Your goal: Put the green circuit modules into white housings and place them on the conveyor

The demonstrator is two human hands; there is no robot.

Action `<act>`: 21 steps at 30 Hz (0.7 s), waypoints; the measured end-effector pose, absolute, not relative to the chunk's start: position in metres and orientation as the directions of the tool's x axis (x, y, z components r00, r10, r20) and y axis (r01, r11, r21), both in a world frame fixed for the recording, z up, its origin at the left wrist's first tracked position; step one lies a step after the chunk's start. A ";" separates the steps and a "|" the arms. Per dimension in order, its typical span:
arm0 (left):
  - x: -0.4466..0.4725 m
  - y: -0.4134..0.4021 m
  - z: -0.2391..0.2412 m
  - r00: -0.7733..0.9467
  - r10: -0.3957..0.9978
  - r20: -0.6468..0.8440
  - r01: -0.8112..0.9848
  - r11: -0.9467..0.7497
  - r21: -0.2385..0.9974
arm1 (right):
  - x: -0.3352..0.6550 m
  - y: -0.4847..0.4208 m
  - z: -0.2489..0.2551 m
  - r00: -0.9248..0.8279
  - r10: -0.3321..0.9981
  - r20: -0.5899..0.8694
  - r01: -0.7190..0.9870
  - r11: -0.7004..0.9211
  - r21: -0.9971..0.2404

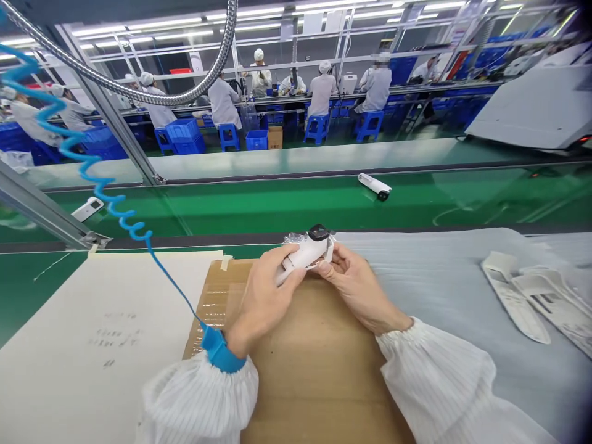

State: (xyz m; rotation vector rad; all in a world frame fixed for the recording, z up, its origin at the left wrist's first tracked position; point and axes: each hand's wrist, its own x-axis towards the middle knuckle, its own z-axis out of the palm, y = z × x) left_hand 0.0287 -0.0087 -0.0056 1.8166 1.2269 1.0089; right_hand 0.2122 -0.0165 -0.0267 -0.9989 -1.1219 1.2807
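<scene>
My left hand (268, 287) is wrapped round a white plastic device with a black end (305, 251), an elongated housing held tilted above the cardboard. The fingers of my right hand (354, 280) are closed on a thin white plastic part (329, 251) at the device's right side. Whether that part is joined to the housing, I cannot tell. Clear crinkled film (293, 238) shows behind the device. Around my left wrist is a blue wrist strap (221, 351) with a coiled cord. Beneath both hands lies a brown cardboard sheet (319, 364).
Beyond the bench, a green conveyor belt (259, 206) carries a similar white device (374, 186) and another (87, 209) farther left. White plastic shells (515, 296) lie on grey foam (430, 283) at right. A metal post (106, 98) and the coiled blue cord (78, 148) stand left. Several seated co-workers appear behind.
</scene>
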 end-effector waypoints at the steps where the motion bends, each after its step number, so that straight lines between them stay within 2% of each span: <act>1: 0.030 -0.010 -0.005 0.260 0.946 0.194 0.380 -0.285 0.880 | 0.212 -0.016 -0.027 -0.028 0.998 0.062 -0.196 0.056 -0.979; 7: 0.031 -0.009 0.001 0.236 0.966 0.103 0.271 -0.167 0.948 | 0.213 -0.016 -0.026 -0.084 0.995 0.051 -0.266 0.027 -0.964; 12: 0.031 -0.009 0.002 0.235 0.967 0.100 0.308 -0.171 0.936 | 0.213 -0.016 -0.026 -0.065 0.997 0.036 -0.292 0.016 -0.956; 17: 0.030 -0.008 0.000 0.246 0.964 0.103 0.231 -0.162 0.959 | 0.212 -0.016 -0.024 -0.084 0.995 0.048 -0.341 0.016 -0.940; 21: 0.031 -0.008 0.000 0.230 0.968 0.099 0.237 -0.155 0.959 | 0.212 -0.016 -0.023 -0.060 0.997 0.044 -0.357 0.020 -0.934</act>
